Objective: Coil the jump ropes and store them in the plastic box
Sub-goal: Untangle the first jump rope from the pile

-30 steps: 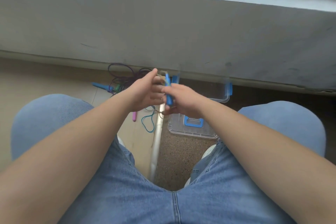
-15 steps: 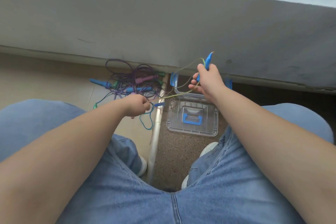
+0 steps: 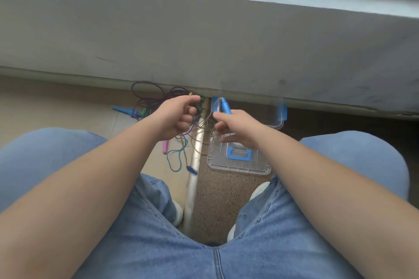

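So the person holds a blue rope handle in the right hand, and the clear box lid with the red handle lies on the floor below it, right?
Almost. In the head view the right hand does hold a blue rope handle, and the clear box lid lies on the floor below it, but the lid's handle is blue, not red.

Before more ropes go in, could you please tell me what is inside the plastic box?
The clear plastic box looks empty where visible. The right hand covers most of it, and its lid lies in front.
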Available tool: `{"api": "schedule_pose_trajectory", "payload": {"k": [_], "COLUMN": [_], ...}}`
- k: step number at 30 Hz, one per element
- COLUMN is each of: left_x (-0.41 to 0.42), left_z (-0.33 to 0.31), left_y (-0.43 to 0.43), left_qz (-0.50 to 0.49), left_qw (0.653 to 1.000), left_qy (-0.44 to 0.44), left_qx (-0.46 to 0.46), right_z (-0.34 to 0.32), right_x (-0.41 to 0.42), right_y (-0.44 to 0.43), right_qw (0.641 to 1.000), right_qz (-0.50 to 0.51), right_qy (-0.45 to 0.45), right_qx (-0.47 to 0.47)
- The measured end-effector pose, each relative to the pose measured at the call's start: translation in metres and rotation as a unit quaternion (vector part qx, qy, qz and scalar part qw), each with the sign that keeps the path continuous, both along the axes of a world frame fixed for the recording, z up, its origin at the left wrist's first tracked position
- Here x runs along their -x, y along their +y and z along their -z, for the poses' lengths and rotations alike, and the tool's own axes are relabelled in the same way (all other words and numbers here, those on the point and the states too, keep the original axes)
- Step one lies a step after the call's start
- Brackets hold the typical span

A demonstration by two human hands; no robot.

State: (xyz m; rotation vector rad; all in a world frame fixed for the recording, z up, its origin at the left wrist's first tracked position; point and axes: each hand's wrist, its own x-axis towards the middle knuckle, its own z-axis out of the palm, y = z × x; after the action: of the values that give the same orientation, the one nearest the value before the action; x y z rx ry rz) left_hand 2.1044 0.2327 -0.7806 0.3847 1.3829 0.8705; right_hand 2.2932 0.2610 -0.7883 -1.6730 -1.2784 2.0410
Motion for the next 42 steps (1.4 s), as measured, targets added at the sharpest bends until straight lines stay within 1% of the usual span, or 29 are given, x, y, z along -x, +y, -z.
{"api": "schedule_pose_trajectory", "payload": {"k": [2,5,7,8,10,12,14,15,17,19,21,24,26,27,29,30,31,33,34,36,38,40,42], "left_x": [-0.003,-0.008,-0.009,-0.009,-0.011,-0.017,-0.024,-0.027,-0.032,-0.036,-0.040,-0.041,-0.038,-0.037,-0.040,-0.041,-0.042,-0.040,-0.038,-0.035,-0.033,-0.032,-0.031], "left_z": [-0.002,-0.010,-0.011,-0.010,-0.006,-0.004,-0.004,-0.004,-0.003,0.000,0.005,0.006,0.006,0.005,0.002,0.000,0.001,0.002,0.001,0.000,-0.001,0.002,0.003], "left_y": [0.004,0.011,0.014,0.016,0.018,0.016,0.010,0.005,-0.004,-0.011,-0.016,-0.020,-0.021,-0.021,-0.020,-0.019,-0.016,-0.007,-0.003,0.003,0.005,0.004,0.003], "left_qz": [-0.052,-0.109,-0.134,-0.143,-0.158,-0.149,-0.096,-0.055,0.053,0.193,0.293,0.356,0.362,0.347,0.277,0.225,0.167,0.050,-0.002,-0.076,-0.104,-0.108,-0.104], "left_qw": [0.997,0.981,0.973,0.974,0.981,0.987,0.995,0.998,0.998,0.981,0.955,0.934,0.931,0.936,0.958,0.971,0.982,0.992,0.995,0.993,0.989,0.988,0.989], "left_qy": [-0.062,-0.162,-0.187,-0.175,-0.109,-0.042,0.009,0.018,0.004,0.001,-0.006,0.020,0.043,0.041,0.018,0.020,0.040,0.066,0.045,-0.031,-0.070,-0.076,-0.063], "left_qx": [-0.001,-0.005,-0.002,-0.004,-0.021,-0.034,-0.017,-0.004,0.014,0.033,0.042,0.006,-0.035,-0.049,-0.067,-0.076,-0.085,-0.093,-0.089,-0.080,-0.077,-0.079,-0.080], "right_z": [-0.001,-0.002,-0.001,0.000,0.001,0.002,0.001,-0.001,-0.004,-0.006,-0.007,-0.006,-0.005,-0.004,-0.003,-0.003,-0.003,-0.002,-0.001,0.001,0.001,0.000,-0.001], "right_x": [0.007,0.015,0.017,0.015,0.012,0.009,0.006,0.005,0.005,0.004,0.003,0.000,-0.002,-0.002,-0.002,-0.002,-0.002,-0.003,-0.002,0.001,0.005,0.008,0.007], "right_y": [-0.008,-0.020,-0.025,-0.025,-0.022,-0.017,-0.012,-0.010,-0.006,-0.001,0.007,0.014,0.015,0.014,0.011,0.008,0.004,-0.002,-0.005,-0.010,-0.014,-0.015,-0.013], "right_qw": [0.997,0.988,0.982,0.981,0.985,0.990,0.988,0.984,0.971,0.950,0.932,0.926,0.939,0.949,0.970,0.977,0.983,0.986,0.984,0.982,0.982,0.983,0.985], "right_qz": [-0.064,-0.134,-0.178,-0.184,-0.153,-0.088,-0.014,0.021,0.094,0.172,0.238,0.281,0.265,0.243,0.181,0.147,0.112,0.037,0.006,-0.028,-0.029,-0.020,-0.027], "right_qy": [0.029,0.074,0.064,0.056,0.060,0.103,0.155,0.175,0.218,0.257,0.271,0.250,0.220,0.201,0.164,0.151,0.143,0.141,0.146,0.153,0.158,0.161,0.151], "right_qx": [-0.006,0.021,0.002,-0.024,-0.058,-0.037,-0.001,0.007,0.025,0.042,0.045,0.018,-0.001,-0.009,-0.006,0.010,0.034,0.081,0.099,0.110,0.099,0.088,0.081]}}
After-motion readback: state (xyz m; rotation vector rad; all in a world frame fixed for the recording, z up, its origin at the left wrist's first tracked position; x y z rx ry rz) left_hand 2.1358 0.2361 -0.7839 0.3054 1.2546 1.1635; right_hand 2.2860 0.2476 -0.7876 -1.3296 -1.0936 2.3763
